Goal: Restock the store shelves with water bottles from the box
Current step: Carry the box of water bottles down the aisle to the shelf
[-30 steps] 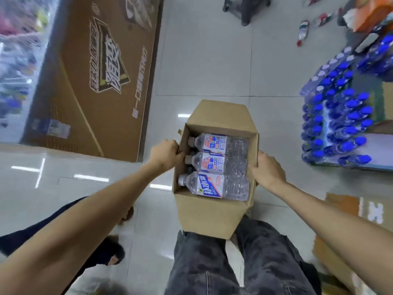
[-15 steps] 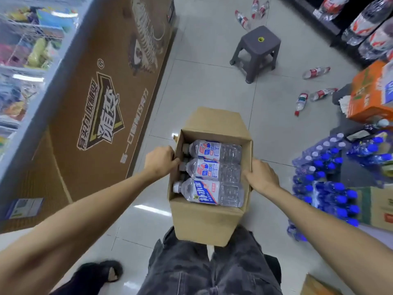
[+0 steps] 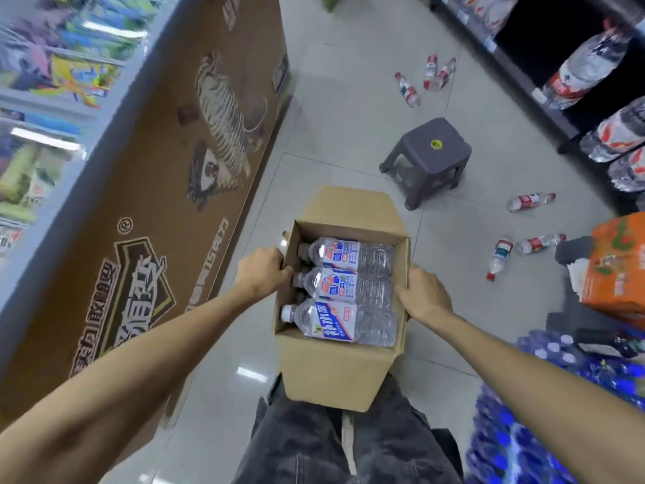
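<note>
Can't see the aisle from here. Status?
Both hands, left and right, grip the box. Three water bottles visible inside. Stool ahead, loose bottles on floor.

Both arms reach out in front of the body. The left hand [image 3: 262,271] curls its fingers tight. The right hand [image 3: 424,295] curls its fingers too, on the other side.

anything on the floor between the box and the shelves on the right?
Yes. A grey stool stands just ahead of the box, which the left hand and right hand hold by its side walls. Loose bottles lie scattered on the tiles between it and the shelves.
</note>
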`<state>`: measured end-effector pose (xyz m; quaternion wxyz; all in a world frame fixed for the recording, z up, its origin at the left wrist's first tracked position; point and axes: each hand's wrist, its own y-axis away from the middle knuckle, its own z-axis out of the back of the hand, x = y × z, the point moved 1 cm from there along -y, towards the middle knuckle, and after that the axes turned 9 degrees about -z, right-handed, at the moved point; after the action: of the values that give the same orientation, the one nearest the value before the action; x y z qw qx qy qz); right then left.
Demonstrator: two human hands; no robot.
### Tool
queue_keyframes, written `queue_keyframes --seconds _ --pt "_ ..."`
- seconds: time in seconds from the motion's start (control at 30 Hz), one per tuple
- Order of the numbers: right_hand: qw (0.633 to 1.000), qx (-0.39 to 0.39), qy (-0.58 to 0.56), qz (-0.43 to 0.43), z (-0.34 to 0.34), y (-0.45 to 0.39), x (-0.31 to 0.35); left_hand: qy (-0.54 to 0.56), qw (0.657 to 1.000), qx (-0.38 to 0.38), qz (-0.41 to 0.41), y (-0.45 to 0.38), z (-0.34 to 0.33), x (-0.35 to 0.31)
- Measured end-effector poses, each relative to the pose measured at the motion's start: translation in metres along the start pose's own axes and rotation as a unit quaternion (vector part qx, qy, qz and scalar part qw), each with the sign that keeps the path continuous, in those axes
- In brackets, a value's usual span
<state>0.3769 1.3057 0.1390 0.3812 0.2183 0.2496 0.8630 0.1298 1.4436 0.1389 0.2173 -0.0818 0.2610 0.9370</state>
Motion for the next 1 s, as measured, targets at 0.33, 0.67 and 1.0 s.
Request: queue_keyframes --seconds 0.33,0.67,1.0 --pt "1.0 -0.013 -0.001 -0.026 0.128 -0.208 0.147 0.006 0.999 -0.022 -0.032 -0.257 0.149 0.01" --pt "0.999 -0.013 -0.038 -0.011 0.251 -0.427 0.279 -0.015 0.998 -0.034 -0.044 -0.513 0.293 0.01" --pt "0.999 -0.025 -0.039 -0.018 0.378 -0.639 0.407 -0.013 0.999 -0.011 -0.028 -0.756 0.426 0.0"
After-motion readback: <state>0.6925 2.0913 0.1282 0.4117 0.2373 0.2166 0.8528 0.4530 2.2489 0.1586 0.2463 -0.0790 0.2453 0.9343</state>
